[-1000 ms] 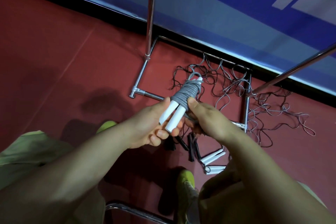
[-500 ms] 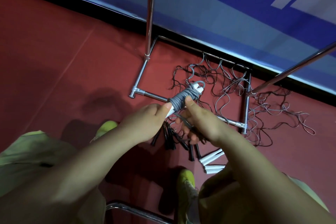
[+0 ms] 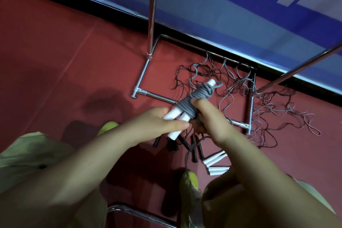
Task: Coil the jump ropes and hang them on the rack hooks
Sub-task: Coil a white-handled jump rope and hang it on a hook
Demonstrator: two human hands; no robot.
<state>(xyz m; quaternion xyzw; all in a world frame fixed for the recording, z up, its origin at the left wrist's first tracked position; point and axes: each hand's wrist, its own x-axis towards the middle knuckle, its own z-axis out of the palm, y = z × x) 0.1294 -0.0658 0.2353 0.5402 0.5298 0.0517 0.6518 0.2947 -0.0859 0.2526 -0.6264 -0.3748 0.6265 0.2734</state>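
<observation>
A jump rope (image 3: 192,102) with two white handles and grey cord wound tightly round them is held in front of me. My left hand (image 3: 157,126) grips the lower ends of the white handles. My right hand (image 3: 209,116) holds the wound grey cord, thumb pressed on the coil. A loose grey cord end (image 3: 187,159) hangs down from under my right hand. A small loop sticks out at the coil's top. The chrome rack (image 3: 151,15) stands behind on the red floor; no hooks are in view.
Tangled thin ropes (image 3: 240,87) lie across the rack's base frame (image 3: 153,95). Several black handles (image 3: 194,152) and white handles (image 3: 214,159) lie on the floor near my yellow-green shoes (image 3: 190,181). A slanted rack bar (image 3: 299,68) runs at the right. A blue wall stands behind.
The bundle has tilted so its white handle ends show again below my left hand. A grey cord end now hangs from under my right hand.
</observation>
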